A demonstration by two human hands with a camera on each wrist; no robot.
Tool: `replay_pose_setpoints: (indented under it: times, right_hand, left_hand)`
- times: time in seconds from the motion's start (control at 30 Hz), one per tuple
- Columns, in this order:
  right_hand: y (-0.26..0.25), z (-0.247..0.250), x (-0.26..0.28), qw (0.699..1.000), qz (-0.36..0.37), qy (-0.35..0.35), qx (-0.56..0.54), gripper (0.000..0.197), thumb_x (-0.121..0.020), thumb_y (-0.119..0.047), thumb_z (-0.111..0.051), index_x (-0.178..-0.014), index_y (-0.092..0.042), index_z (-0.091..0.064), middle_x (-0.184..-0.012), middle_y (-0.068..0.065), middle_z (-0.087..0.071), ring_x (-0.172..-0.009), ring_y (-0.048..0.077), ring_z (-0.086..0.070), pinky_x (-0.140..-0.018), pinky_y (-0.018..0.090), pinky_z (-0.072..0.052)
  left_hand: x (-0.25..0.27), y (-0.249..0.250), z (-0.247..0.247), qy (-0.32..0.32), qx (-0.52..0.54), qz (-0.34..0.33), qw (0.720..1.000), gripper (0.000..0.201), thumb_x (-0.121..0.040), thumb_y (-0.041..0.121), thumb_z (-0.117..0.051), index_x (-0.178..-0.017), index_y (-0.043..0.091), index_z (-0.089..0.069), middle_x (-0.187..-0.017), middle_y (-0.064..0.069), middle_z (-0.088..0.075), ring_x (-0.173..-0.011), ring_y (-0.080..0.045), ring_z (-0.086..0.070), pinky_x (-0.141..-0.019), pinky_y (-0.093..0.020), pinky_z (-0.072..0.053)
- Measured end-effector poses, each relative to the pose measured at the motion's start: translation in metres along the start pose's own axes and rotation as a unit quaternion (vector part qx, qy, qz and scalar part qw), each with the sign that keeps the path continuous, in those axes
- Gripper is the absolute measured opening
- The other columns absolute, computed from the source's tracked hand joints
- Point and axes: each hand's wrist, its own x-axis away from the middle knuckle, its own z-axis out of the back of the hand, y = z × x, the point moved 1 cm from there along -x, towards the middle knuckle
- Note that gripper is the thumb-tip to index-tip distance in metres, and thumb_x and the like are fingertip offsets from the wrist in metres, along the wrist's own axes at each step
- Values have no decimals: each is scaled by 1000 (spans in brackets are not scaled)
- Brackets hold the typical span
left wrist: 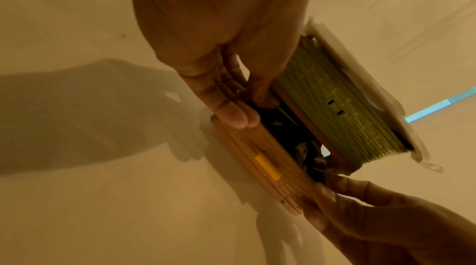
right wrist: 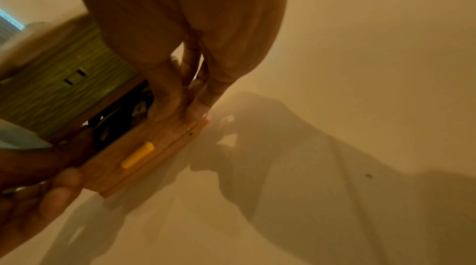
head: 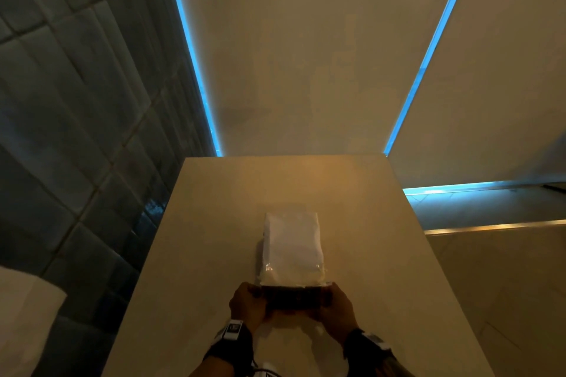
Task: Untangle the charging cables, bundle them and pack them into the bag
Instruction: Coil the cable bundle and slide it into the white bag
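Head view: a white bag [head: 291,246] lies flat on the beige counter [head: 214,223], its mouth toward the person. The left hand [head: 248,304] and right hand [head: 335,306] hold the two ends of the mouth, which is pulled apart into a dark slot.

Left wrist view: the left hand's fingers [left wrist: 231,114] and thumb pinch the lower lip of the bag [left wrist: 257,147] at one corner. The lip is ribbed and bears a yellow slider [left wrist: 268,167]. The upper lip, also ribbed, looks greenish and stands away from the lower one. In the gap lie dark cables [left wrist: 288,137] with pale connector ends; how they are coiled cannot be told. The right hand [left wrist: 373,218] pinches the opposite corner.

Right wrist view: the right hand's fingers [right wrist: 180,96] are curled onto the lower lip beside the slider [right wrist: 137,154], with the cables [right wrist: 121,118] showing in the opening. Hand shadows fall on the counter [right wrist: 335,65].
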Motion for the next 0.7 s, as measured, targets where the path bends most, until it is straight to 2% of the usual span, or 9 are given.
replay_pose_setpoints:
  times: [0.03, 0.13, 0.2, 0.27, 0.37, 0.4, 0.5, 0.57, 0.7]
  right_hand:
    - [1, -1, -1, 1000, 0, 2, 4, 44, -72, -25, -82, -107, -19, -57, -99, -6, -59, -97, 14, -56, -79, 21, -38]
    - [4, -4, -8, 1000, -5, 15, 9, 45, -72, -29, -82, -109, -15, -60, -100, -4, -61, -94, 13, -56, -78, 22, -41]
    - [3, -5, -12, 999, -6, 32, 10, 45, -73, -29, -82, -109, -14, -61, -101, -2, -64, -93, 14, -58, -78, 23, -43]
    - [5, -7, -14, 999, 4, 42, 16, 42, -72, -29, -82, -106, -14, -61, -101, 0, -63, -94, 17, -58, -77, 23, -43]
    - [10, -5, -16, 998, 49, 33, 39, 39, -69, -25, -83, -94, -24, -54, -102, 5, -56, -96, 24, -56, -70, 19, -41]
    - [10, -3, -17, 996, 63, 20, 52, 44, -66, -24, -82, -98, -25, -53, -106, 4, -54, -101, 23, -54, -74, 19, -41]
    - [5, 4, -21, 991, 61, -42, 112, 68, -67, -20, -81, -126, -17, -48, -120, -3, -44, -115, 17, -45, -99, 28, -39]
    - [1, 7, -25, 988, 48, -49, 141, 67, -71, -18, -80, -130, -15, -48, -123, 2, -49, -118, 22, -48, -99, 29, -39]
    - [-7, 11, -31, 981, 57, -43, 180, 51, -77, -24, -76, -123, -15, -57, -122, 9, -57, -115, 26, -53, -92, 25, -40]
  left_hand:
    - [0, -1, 0, 2, 8, 2, 1000, 14, -83, 10, -63, -80, 20, -54, -96, -12, -66, -73, -23, -60, -49, -22, -48]
    - [4, 1, 4, -6, 58, -1, 998, 21, -79, 3, -68, -86, 19, -56, -95, -12, -67, -78, -25, -64, -56, -27, -55]
    - [4, 0, 6, -36, 61, -22, 997, 31, -77, 4, -73, -94, 22, -54, -90, -3, -63, -81, -21, -62, -58, -19, -52]
    - [3, -2, 7, -64, 4, -69, 996, 35, -76, 11, -74, -104, 19, -55, -96, -1, -62, -88, -20, -60, -69, -20, -51]
    - [2, 0, 11, -70, -88, -130, 985, 49, -74, 22, -75, -117, 12, -55, -107, -6, -52, -97, -25, -58, -83, -30, -51]
    - [1, 1, 12, -78, -108, -145, 980, 53, -74, 24, -75, -120, 11, -53, -107, -4, -47, -98, -26, -58, -86, -32, -50]
    - [1, 11, 19, -105, -178, -174, 963, 53, -77, 31, -74, -119, 13, -50, -106, 0, -39, -100, -28, -58, -84, -31, -48]
    - [-2, 16, 22, -111, -217, -185, 952, 57, -74, 33, -76, -122, 15, -49, -110, -1, -40, -102, -27, -58, -84, -30, -48]
    - [-5, 20, 26, -109, -225, -184, 951, 62, -72, 35, -79, -123, 15, -49, -115, -5, -47, -104, -28, -59, -87, -35, -49]
